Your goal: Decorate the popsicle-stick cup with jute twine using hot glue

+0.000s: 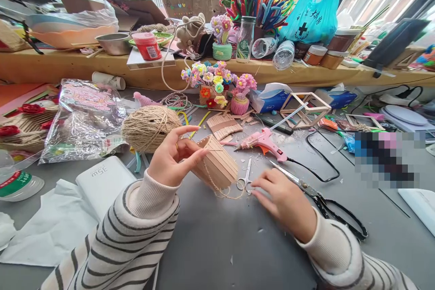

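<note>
My left hand (pixel 178 154) is closed on a small wooden-stick cup (pixel 217 165), which is tilted on its side above the table. A thin strand of twine (pixel 227 195) loops loosely along the cup's lower side. My right hand (pixel 283 197) has its thumb and forefinger slightly apart at the handle loops of small silver scissors (pixel 247 174); whether they touch is unclear. The scissors lie on the grey table, points away from me. Behind my left hand rests a ball of twine (pixel 149 129).
A pink glue gun (pixel 263 142) lies beyond the scissors. Large black-handled scissors (pixel 319 199) are right of my right hand. Wooden sticks (pixel 224 127), crocheted flowers (pixel 210 77) and a wooden frame (pixel 306 108) stand further back. A white power bank (pixel 105 186) and tissue (pixel 54 222) lie left.
</note>
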Motion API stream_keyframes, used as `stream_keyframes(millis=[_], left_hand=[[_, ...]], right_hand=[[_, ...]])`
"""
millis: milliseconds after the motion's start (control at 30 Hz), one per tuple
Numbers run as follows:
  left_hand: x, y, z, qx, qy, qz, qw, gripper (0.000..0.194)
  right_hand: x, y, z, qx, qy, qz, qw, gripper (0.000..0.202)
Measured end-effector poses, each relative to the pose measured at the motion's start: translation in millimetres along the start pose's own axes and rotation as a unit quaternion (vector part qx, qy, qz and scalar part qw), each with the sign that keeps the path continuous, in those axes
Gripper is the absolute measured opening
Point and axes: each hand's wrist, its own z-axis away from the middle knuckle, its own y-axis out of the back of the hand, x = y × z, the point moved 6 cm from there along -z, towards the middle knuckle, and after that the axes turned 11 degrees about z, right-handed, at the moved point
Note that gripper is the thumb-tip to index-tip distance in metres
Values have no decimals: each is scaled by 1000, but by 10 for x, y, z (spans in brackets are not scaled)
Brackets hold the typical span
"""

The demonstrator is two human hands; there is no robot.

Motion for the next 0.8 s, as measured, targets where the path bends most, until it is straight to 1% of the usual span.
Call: stream_keyframes(millis=[67, 133, 267, 367, 433, 533, 633, 700, 800], left_hand=[[10, 16, 3, 13, -12, -11, 1000, 48], [11, 19, 10, 19, -26, -17, 999, 49], [-15, 15, 44, 29, -54, -28, 998, 48], [-33, 24, 90, 47, -69, -30, 996, 45], [-36, 27, 123, 56, -78, -21, 995, 45], [-47, 30, 157, 72, -83, 4, 994, 47], [-57, 26, 162, 82, -86, 36, 992, 47], [-54, 31, 153, 87, -91, 53, 991, 47], [-35, 61, 138, 97, -96, 68, 988, 45]], right_hand=[[-83, -64, -6, 0, 7, 43, 999, 5], [-96, -89, -16, 6, 0, 72, 997, 7], [4, -64, -4, 15, -39, 135, 990, 17], [48, -18, 26, 10, -65, 171, 983, 18], [40, 2, 50, -2, -74, 178, 981, 15], [22, -2, 97, -31, -72, 160, 984, 12], [60, -26, 142, -48, -69, 154, 984, 10], [106, -55, 160, -54, -68, 160, 983, 10], [172, -95, 175, -59, -69, 164, 982, 17]])
